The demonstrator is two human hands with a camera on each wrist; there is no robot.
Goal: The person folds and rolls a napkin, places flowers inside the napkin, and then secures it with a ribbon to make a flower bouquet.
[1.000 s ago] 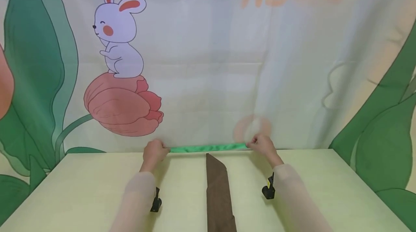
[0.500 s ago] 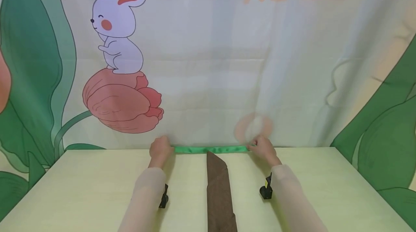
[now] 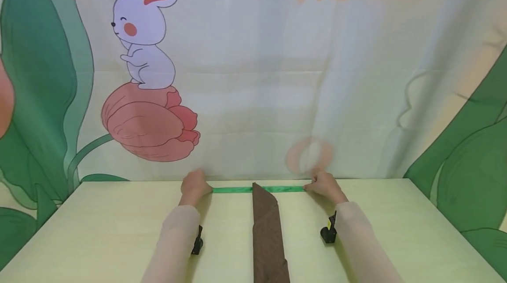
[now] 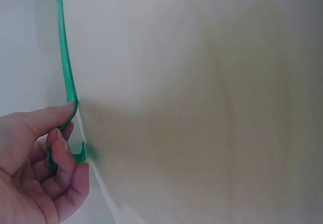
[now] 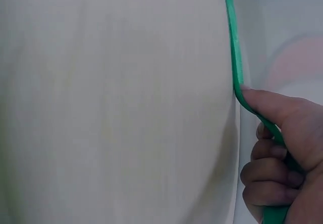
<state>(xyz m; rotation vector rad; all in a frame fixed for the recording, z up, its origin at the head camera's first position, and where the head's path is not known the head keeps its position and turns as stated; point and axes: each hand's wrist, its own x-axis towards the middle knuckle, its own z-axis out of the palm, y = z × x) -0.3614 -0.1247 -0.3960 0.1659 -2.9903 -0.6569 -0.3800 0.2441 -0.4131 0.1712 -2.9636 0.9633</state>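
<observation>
A narrow, shiny green ribbon [image 3: 233, 190] is stretched sideways along the far edge of the table. My left hand [image 3: 195, 187] pinches its left part between thumb and fingers; in the left wrist view the ribbon's tail [image 4: 79, 157] winds among the fingers. At the other side my right hand [image 3: 325, 186] grips it, thumb laid along the ribbon and fingers curled round the tail [image 5: 275, 215]. A long, flat, folded brown strip [image 3: 268, 234] points away from me between the arms. Its slanted tip overlaps the ribbon's middle, hiding a short stretch of it.
The pale yellow table [image 3: 103, 226] ends at a hanging cloth backdrop [image 3: 245, 98] printed with a rabbit, a tulip and leaves. A small black camera [image 3: 328, 233] sits at the right wrist, another black camera [image 3: 197, 243] at the left.
The ribbon has come down and nearer, from beyond the brown strip's tip to behind it. My left hand has shifted right; both hands have lowered slightly, keeping their hold.
</observation>
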